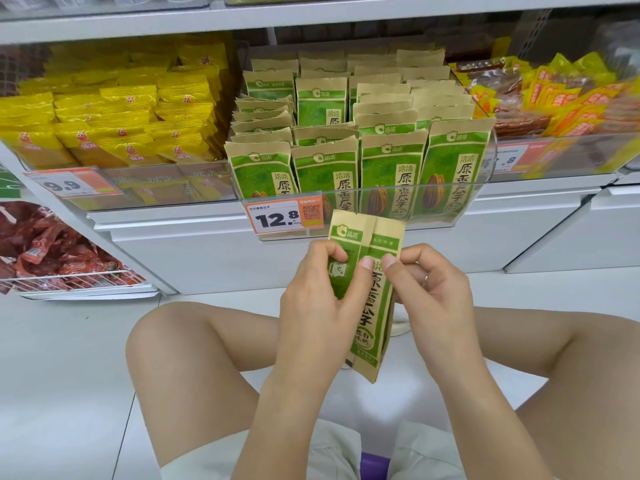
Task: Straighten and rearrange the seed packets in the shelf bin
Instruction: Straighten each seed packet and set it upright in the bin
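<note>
Hands [322, 299] [429, 292] around packets [372, 306] below bin [363, 192]

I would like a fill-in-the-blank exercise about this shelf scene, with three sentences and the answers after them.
1. Both hands, the left hand and the right hand, hold green seed packets just ____ the clear bin.
2. The price tag on the front of that bin reads ____.
3. The packets in the bin to the left of the green ones are ____ in colour.

Missing words: below; 12.8; yellow
</note>
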The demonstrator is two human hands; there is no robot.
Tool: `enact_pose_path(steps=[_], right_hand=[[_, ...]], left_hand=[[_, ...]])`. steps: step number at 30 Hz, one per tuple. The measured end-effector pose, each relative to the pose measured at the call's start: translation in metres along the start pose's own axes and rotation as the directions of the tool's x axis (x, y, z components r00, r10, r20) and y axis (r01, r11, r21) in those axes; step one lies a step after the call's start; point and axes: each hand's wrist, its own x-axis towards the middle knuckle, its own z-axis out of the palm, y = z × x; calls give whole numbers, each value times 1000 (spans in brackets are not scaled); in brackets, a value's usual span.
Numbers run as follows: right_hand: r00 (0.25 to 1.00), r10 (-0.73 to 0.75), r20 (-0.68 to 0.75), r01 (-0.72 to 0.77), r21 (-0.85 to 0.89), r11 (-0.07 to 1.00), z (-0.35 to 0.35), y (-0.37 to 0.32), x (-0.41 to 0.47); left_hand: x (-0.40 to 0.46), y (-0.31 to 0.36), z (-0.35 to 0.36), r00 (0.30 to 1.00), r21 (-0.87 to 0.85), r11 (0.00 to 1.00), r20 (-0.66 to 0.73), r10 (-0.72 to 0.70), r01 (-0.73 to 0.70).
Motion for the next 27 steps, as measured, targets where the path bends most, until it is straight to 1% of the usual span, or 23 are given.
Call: enact_pose_path(steps=[4,12,19,22,25,27], right_hand=[[1000,-6,10,6,-13,1000,1,0,-1],[1000,7,16,-7,-20,1000,0,2,-1],[983,125,133,-116,-70,991,-2,3,1],[969,173,178,-165,-60,984,-2,3,1],[942,233,242,-228,-49,972,-4,6,3],[907,302,293,-311,-16,950,-5,8,2]], left_hand=[[-2,-1,1,999,20,999,9,40,-40],[-2,-4,1,999,9,999,8,39,-39],[1,-9,-3,996,-106,992,-58,-74,67],[4,-7,-7,989,-226,966,-56,-138,122],[7,-4,-9,982,-411,897,-23,-190,163],[8,-1,-10,978,-489,852,16,-209,190]])
